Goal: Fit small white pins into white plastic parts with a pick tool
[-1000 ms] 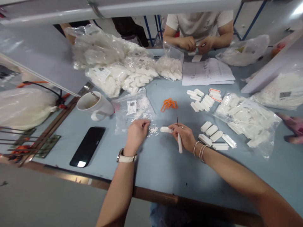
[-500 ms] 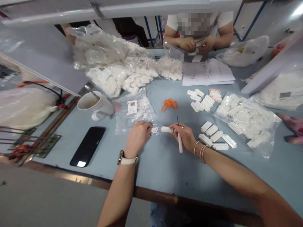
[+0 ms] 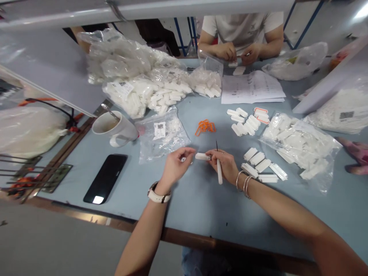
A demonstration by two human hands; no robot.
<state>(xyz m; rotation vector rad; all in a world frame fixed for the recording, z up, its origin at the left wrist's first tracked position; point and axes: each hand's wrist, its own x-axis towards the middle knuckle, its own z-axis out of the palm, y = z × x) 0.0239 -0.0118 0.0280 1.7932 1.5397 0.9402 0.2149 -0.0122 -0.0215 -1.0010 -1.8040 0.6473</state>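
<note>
Fingers and thumb of my left hand (image 3: 177,165) are bent toward each other over small white bits (image 3: 188,161); anything pinched between the fingertips is too small to make out. My right hand (image 3: 224,165) grips the end of a white oblong piece (image 3: 202,156), which points left toward my left hand. A white-handled tool (image 3: 219,172) with a thin dark tip also rests in my right hand. Orange frames (image 3: 205,127) lie beyond my hands. White pieces (image 3: 262,164) lie right of my right hand.
A mug (image 3: 114,128) with a spoon and a black phone (image 3: 105,178) stand and lie at left. Plastic bags of white parts (image 3: 161,90) fill the back; another bag (image 3: 299,145) is at right. A person's hands (image 3: 250,53) work across the table, near paper sheets (image 3: 252,87).
My left hand has moved right, off the bag's edge and closer to the white piece, covering most of the small bits. My right hand has barely moved, still holding the piece and tool.
</note>
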